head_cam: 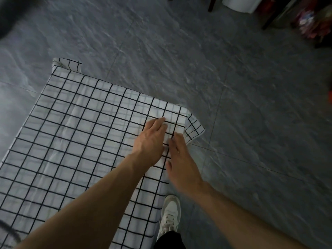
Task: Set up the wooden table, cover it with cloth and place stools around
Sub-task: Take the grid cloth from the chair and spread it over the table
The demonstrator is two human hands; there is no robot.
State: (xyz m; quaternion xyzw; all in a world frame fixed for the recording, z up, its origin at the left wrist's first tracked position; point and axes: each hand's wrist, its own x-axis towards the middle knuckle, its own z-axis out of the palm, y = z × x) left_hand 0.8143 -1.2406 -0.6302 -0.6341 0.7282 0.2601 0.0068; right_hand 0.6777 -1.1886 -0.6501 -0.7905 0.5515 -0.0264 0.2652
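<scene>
Cloth of white fabric with a black grid pattern (75,133) lies spread over the table, which it hides completely, so we judge the covering step nearly done. Our left hand (152,139) rests flat on it near the far right corner, fingers straight and pressing, holding nothing. Our right hand (181,162) lies just beside it at the cloth's right edge, fingers extended and touching the fabric; it is blurred, so we cannot tell whether the fingertips pinch a fold. At that corner a loose flap (195,128) sticks out past the edge, and another small fold (67,64) stands up at the far left corner. A hard tug here could, we think, drag the whole cloth sideways and bare the opposite side. Our white sneaker (170,214) stands close against the hanging edge and could catch it. Grey stone-tiled floor (233,87) lies open to the right and beyond, room for stools; dark furniture legs (212,4) stand well apart at the far end.
</scene>
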